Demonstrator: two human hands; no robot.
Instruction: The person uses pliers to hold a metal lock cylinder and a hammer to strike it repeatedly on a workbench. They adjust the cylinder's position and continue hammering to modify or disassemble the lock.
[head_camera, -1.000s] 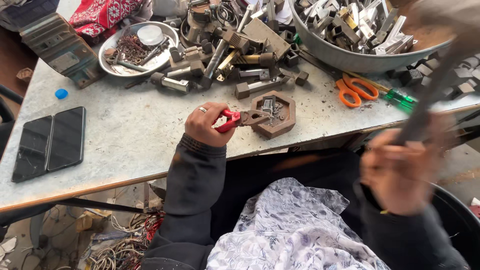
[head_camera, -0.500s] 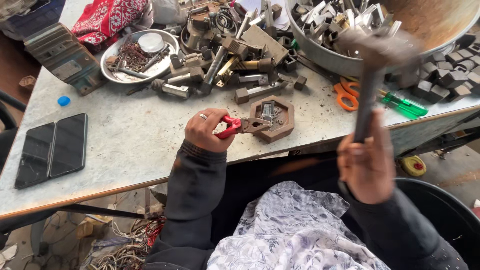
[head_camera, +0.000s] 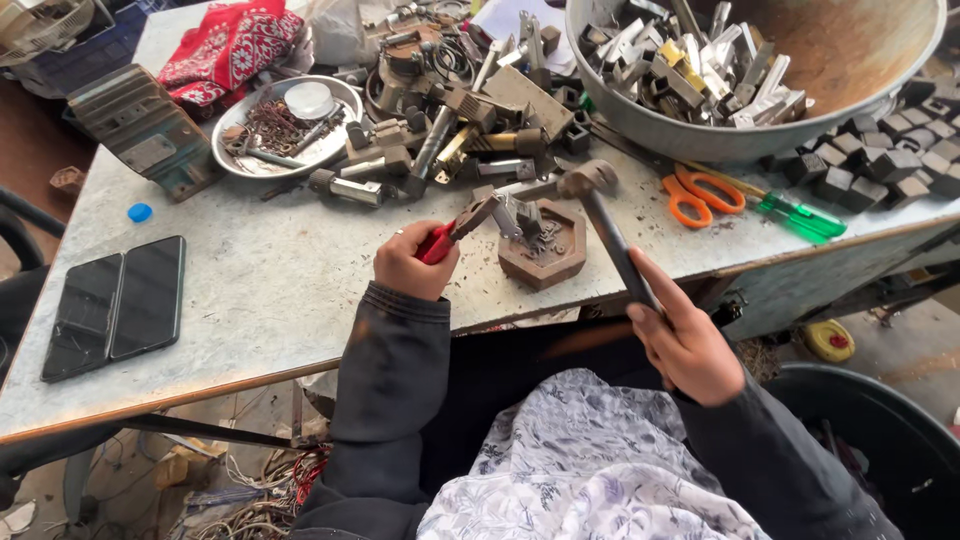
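My left hand (head_camera: 412, 262) grips red-handled pliers (head_camera: 455, 232) whose jaws clamp a small metal piece (head_camera: 517, 213) over a brown hexagonal block (head_camera: 545, 248) on the table. My right hand (head_camera: 684, 342) holds a hammer (head_camera: 605, 225) by its dark handle; the hammer head sits just above and right of the clamped piece, over the block. Small metal bits lie in the block's recess.
A large metal bowl (head_camera: 760, 140) of metal parts stands at the back right, with dark cubes beside it. Orange scissors (head_camera: 695, 197) and a green screwdriver (head_camera: 800, 215) lie near the block. A round tray (head_camera: 285, 125), a scrap pile, two phones (head_camera: 115, 305) and a black bin (head_camera: 880, 440) surround me.
The hammer, raised high on the right a second ago, has swung down and left to the clamped piece on the block. My left hand has kept the pliers in place.
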